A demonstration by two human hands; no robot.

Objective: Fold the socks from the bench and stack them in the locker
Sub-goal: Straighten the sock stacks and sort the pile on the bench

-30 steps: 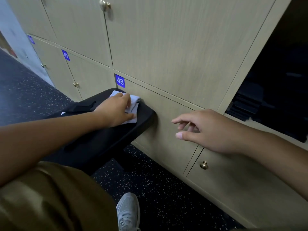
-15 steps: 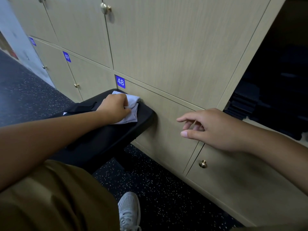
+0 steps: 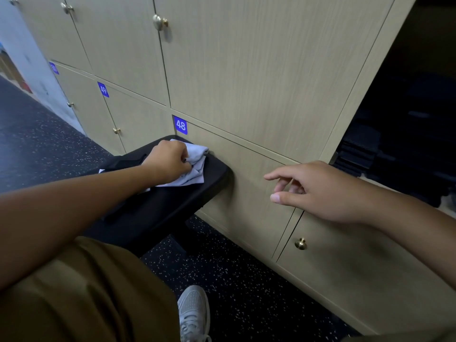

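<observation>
My left hand (image 3: 170,160) has just curled its fingers round the sock (image 3: 195,164) at the bench's (image 3: 172,206) far end, bunching what lay flat a moment ago. My right hand (image 3: 318,191) hangs loose and empty, so folding can begin; the locker (image 3: 407,119) stands open at right.

Blue number plate 48 (image 3: 180,125), brass knob (image 3: 300,243), grey sneaker (image 3: 193,314) on speckled floor (image 3: 246,292).

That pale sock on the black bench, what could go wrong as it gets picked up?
The left hand grips only one bunched end of the pale sock, so the loose rest may drag or unfold. The sock lies near the bench edge and could slip to the floor. The right hand holds nothing.
</observation>
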